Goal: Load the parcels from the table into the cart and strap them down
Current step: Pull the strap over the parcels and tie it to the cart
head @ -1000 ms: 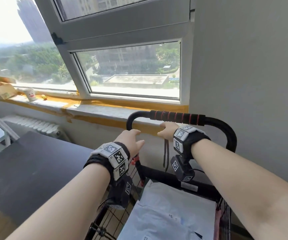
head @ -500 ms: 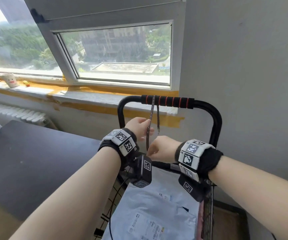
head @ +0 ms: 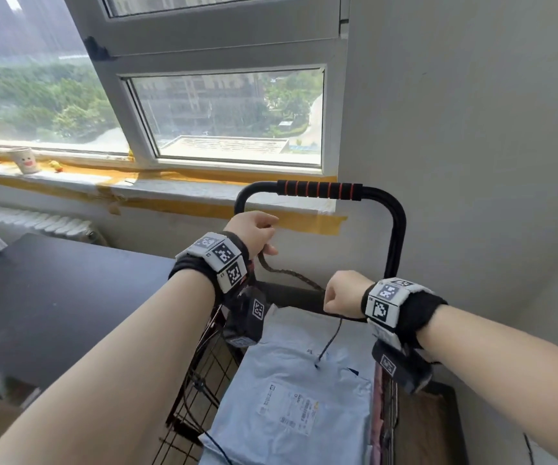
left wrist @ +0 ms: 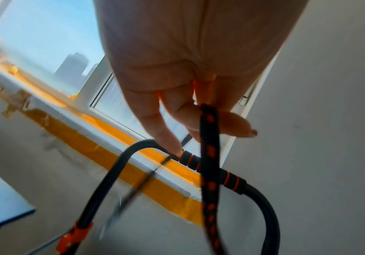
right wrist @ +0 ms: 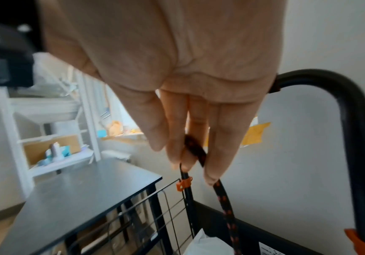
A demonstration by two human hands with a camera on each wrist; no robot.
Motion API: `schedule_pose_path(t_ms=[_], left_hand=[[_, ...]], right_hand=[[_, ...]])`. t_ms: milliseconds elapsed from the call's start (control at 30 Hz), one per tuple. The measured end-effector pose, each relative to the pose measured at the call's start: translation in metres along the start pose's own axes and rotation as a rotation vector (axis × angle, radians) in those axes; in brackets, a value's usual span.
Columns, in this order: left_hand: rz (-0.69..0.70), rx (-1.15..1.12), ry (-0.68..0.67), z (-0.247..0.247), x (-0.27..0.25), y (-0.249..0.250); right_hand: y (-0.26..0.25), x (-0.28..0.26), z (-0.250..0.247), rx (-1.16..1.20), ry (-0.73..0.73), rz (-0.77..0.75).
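While both hands (head: 254, 229) grip it, strap (head: 291, 275) spans between.

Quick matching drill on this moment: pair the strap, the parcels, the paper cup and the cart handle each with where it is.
Things:
1. strap
2. parcels
3. paper cup
4. cart handle

Places:
A. on the windowsill
B. lying in the cart
C. held between the left hand and the right hand
D. upright in front of the window, no hand on it

Pairs: 1-C, 2-B, 3-A, 4-D
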State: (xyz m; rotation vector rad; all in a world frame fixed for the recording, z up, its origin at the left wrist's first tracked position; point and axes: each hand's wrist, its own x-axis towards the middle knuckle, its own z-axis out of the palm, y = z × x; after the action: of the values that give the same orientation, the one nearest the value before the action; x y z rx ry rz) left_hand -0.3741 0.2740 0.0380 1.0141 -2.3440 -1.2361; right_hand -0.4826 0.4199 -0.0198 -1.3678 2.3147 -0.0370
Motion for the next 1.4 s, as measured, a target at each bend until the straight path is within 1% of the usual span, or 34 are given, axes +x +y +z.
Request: schedule_pose_path(t_ms=[100, 167, 200, 300, 400, 433, 533, 600, 667, 733, 800, 867, 933, 1000, 1067, 1133, 1200, 1233, 1333, 1400], left_hand=[[-0.014, 0.088, -0.057, -0.005, -0.024, -0.009], [-0.008, 0.119, -0.063, -0.007, -0.040, -0.017], [-0.005, 0.125, -0.063, -0.006, -0.049, -0.022], [-0.039, 0.106, -0.085, -0.001, -0.073, -0.039], [-0.089, 0.092, -0.088, 0.011, -0.093, -0.060], [-0.114, 0.072, -0.088, 0.016, -0.098, -0.068], [-0.205, 0.042, -0.100, 0.031, -0.115, -0.090], [-0.234, 0.071, -0.102, 0.043, -0.124, -0.105], [-0.232, 0.198, -0.132, 0.053, -0.132, -0.119], [-0.265, 0.267, -0.174, 0.066, -0.139, -0.133], [-0.326, 0.280, -0.204, 0.078, -0.144, -0.147], [-0.413, 0.345, -0.237, 0.088, -0.149, -0.157], [-0.471, 0.418, -0.262, 0.098, -0.152, -0.163], [-0.450, 0.415, -0.279, 0.111, -0.155, -0.163], [-0.391, 0.344, -0.276, 0.124, -0.157, -0.157], [-0.376, 0.206, -0.256, 0.138, -0.158, -0.150], [-0.397, 0.089, -0.271, 0.151, -0.159, -0.146], [-0.413, 0.068, -0.279, 0.157, -0.159, -0.145], [-0.451, 0.079, -0.232, 0.166, -0.157, -0.142], [-0.459, 0.092, -0.198, 0.166, -0.155, -0.139]], right_hand=[[0.000, -0.005, -0.011, 0.211, 0.101, 0.061], [-0.002, -0.011, -0.013, 0.402, 0.157, 0.118], [-0.003, -0.014, -0.012, 0.462, 0.201, 0.141], [-0.005, -0.016, -0.004, 0.519, 0.342, 0.155], [-0.011, -0.014, 0.011, 0.693, 0.344, 0.138], [-0.013, -0.012, 0.017, 0.719, 0.337, 0.136], [-0.016, -0.010, 0.027, 0.729, 0.324, 0.105], [-0.018, -0.011, 0.030, 0.661, 0.326, 0.066], [-0.020, -0.011, 0.037, 0.529, 0.291, 0.018], [-0.021, -0.012, 0.049, 0.398, 0.203, -0.010], [-0.020, -0.012, 0.065, 0.284, 0.117, -0.010], [-0.016, -0.011, 0.083, 0.268, 0.042, 0.015], [-0.011, -0.007, 0.101, 0.368, -0.009, 0.052], [-0.009, -0.004, 0.116, 0.556, -0.086, 0.086], [-0.009, -0.004, 0.126, 0.723, -0.172, 0.096], [-0.009, -0.005, 0.130, 0.859, -0.237, 0.086], [-0.007, -0.004, 0.130, 0.960, -0.277, 0.060], [-0.006, -0.003, 0.129, 1.014, -0.301, 0.057], [-0.004, 0.002, 0.127, 1.135, -0.359, 0.052], [-0.001, 0.009, 0.125, 1.174, -0.341, 0.033]])
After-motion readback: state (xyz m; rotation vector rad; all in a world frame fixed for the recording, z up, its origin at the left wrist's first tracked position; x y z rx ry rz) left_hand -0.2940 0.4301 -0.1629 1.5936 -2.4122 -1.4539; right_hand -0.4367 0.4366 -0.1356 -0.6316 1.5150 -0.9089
